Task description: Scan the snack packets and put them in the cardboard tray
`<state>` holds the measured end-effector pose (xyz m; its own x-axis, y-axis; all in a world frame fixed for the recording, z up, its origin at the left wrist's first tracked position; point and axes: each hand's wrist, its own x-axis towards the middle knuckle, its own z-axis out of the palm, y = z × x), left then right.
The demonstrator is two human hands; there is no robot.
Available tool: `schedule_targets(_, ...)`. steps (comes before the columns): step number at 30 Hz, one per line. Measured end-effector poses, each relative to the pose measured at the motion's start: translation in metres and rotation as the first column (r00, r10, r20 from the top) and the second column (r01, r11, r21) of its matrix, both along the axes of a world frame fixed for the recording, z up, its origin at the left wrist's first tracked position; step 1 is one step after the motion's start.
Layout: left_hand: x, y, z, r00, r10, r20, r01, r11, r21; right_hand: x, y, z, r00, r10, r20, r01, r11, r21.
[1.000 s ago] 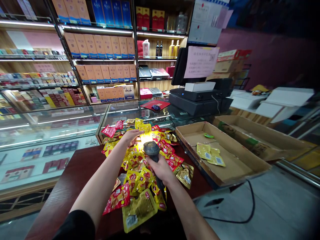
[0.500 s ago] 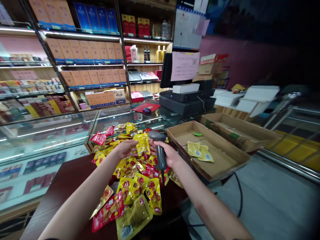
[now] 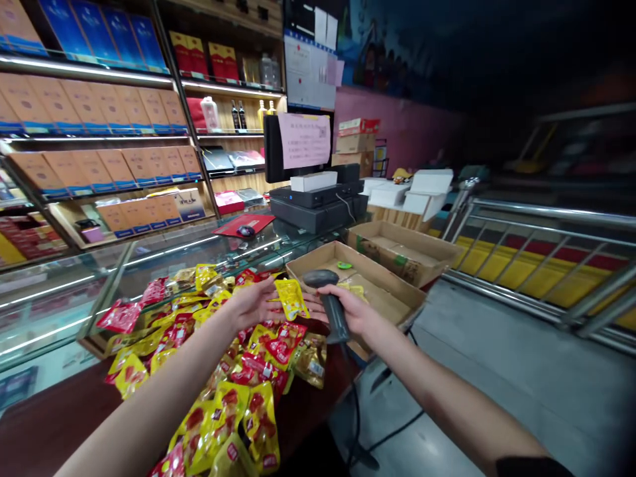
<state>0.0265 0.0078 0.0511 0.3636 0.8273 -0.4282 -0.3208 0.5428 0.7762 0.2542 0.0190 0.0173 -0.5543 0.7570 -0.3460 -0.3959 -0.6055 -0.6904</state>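
My right hand (image 3: 354, 310) is wrapped round the grip of a dark grey barcode scanner (image 3: 336, 318), its head tilted up to the left. Just left of it, my left hand (image 3: 254, 306) holds a small yellow snack packet (image 3: 292, 298), with its fingers partly hidden behind the packet. Fingertips of the right hand reach close to the packet's right side; whether they touch it I cannot tell. Under both hands spreads a pile of red, yellow and gold snack packets (image 3: 258, 364) on the dark wooden tabletop (image 3: 40, 424) and the glass counter (image 3: 163, 242).
An open cardboard tray (image 3: 382, 298) right of the pile holds a few packets, with another cardboard box (image 3: 405, 242) behind it. A monitor (image 3: 271, 149) stands on the counter near a mouse (image 3: 246, 230). The scanner's cable (image 3: 355, 411) hangs toward the floor. A metal railing (image 3: 536, 265) is at right.
The view has turned right. Both hands, with the yellow packet and the scanner, have shifted toward the cardboard tray, and the scanner now overlaps the tray's near left part.
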Motion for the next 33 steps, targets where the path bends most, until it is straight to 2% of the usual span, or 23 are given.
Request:
schedule_targets(4,0.059,0.025,-0.001,0.996,-0.089,-0.023,0.089,0.996,0.006,0.051,-0.001,0.002,0.984,-0.176,-0.013,0.176,0.984,-0.040)
schedule_targets(8,0.111,0.043,-0.004,0.988,-0.129,-0.086,0.129,0.992,-0.010,0.096,-0.004,0.008,0.924,-0.376,0.069,0.380,0.924,-0.047)
schedule_targets(11,0.130,0.048,-0.005,0.983,-0.105,-0.149,0.104,0.994,-0.014,0.118,-0.008,0.013,0.868,-0.482,0.117,0.487,0.873,-0.014)
schedule_targets(13,0.129,0.047,-0.006,0.981,-0.089,-0.172,0.088,0.996,-0.015,0.122,-0.011,0.017,0.842,-0.525,0.123,0.529,0.849,0.006)
schedule_targets(17,0.099,0.037,-0.007,0.988,-0.089,-0.129,0.091,0.996,0.007,0.100,-0.016,0.022,0.883,-0.465,0.066,0.467,0.884,-0.022)
schedule_targets(21,0.038,0.010,-0.008,0.992,-0.037,-0.124,0.046,0.997,0.063,0.050,-0.019,0.022,0.944,-0.329,-0.003,0.329,0.943,-0.048)
schedule_targets(25,-0.029,-0.031,-0.010,0.989,0.117,-0.094,-0.110,0.991,0.075,-0.011,-0.025,0.016,0.984,-0.162,-0.072,0.157,0.985,-0.071)
schedule_targets(29,-0.085,-0.075,-0.008,0.972,0.234,-0.030,-0.230,0.968,0.098,-0.069,-0.037,0.009,0.994,0.017,-0.110,-0.028,0.995,-0.100)
schedule_targets(33,-0.131,-0.113,-0.008,0.917,0.398,0.029,-0.397,0.903,0.164,-0.117,-0.051,0.001,0.976,0.167,-0.143,-0.182,0.978,-0.101)
